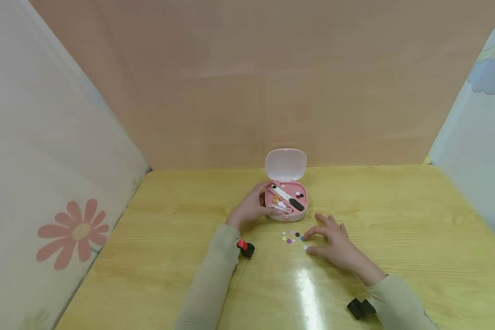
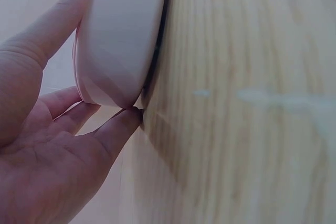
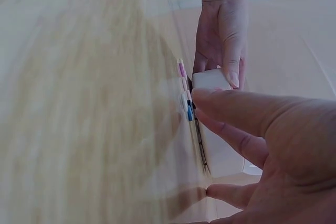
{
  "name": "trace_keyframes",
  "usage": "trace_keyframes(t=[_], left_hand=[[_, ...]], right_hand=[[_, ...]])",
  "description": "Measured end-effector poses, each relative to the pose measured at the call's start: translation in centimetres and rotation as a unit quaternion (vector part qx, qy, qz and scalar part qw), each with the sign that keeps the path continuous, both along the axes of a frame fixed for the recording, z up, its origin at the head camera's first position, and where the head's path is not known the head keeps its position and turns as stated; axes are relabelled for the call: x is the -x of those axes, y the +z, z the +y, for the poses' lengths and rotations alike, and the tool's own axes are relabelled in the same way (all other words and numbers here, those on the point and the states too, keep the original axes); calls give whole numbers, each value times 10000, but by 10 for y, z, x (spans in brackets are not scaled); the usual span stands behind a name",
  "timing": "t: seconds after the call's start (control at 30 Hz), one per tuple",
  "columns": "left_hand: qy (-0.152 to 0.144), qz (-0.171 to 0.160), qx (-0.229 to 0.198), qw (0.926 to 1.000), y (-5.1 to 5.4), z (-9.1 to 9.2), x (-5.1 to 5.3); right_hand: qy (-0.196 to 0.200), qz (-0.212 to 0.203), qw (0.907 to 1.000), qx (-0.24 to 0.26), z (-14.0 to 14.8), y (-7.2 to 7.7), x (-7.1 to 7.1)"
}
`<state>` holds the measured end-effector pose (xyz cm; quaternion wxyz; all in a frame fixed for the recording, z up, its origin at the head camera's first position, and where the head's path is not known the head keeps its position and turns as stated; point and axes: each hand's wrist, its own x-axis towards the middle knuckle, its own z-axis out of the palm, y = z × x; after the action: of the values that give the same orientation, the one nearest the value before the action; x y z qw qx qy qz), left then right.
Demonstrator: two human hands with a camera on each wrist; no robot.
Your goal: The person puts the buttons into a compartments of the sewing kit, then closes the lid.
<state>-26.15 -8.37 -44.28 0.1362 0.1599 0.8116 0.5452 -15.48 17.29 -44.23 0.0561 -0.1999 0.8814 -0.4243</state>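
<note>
A small pink-and-white box [image 1: 287, 217] stands on the table with its lid [image 1: 286, 164] raised. My left hand [image 1: 249, 208] grips its left side, thumb at the front rim and other fingers round the corner; the left wrist view shows this close up. Inside lie a white-and-black tool [image 1: 288, 197], small buttons and other little items. In front of the box are several loose buttons, among them a purple button [image 1: 288, 241] and a black button [image 1: 297, 234]. Over them reaches my right hand [image 1: 336, 243], index fingertip by a blue button [image 1: 302, 238], thumb by a white button [image 1: 305, 247], digits apart.
The wooden table [image 1: 181, 206] extends to both sides of the box. Behind it rises a plain brownish panel [image 1: 214, 91], with patterned panels at left and right. A black-and-red device [image 1: 246, 248] is on the left wrist, a black one [image 1: 360, 309] on the right.
</note>
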Motion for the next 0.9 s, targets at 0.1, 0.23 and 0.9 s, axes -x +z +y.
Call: trace_keyframes(t=[0.1,0.23,0.9], left_hand=[[-28,-219,45,9997,-5,0,-7],[40,-121,-31,9999,-5,1,-5],[-103,-35,-125,9999,0,-2,1]], right_hand=[[-2,-76,10000,-43,0,-4,-7],[-34,125,9999,-7,-1,-2,-6],[-97,37,9999,-109,-5,3,-2]])
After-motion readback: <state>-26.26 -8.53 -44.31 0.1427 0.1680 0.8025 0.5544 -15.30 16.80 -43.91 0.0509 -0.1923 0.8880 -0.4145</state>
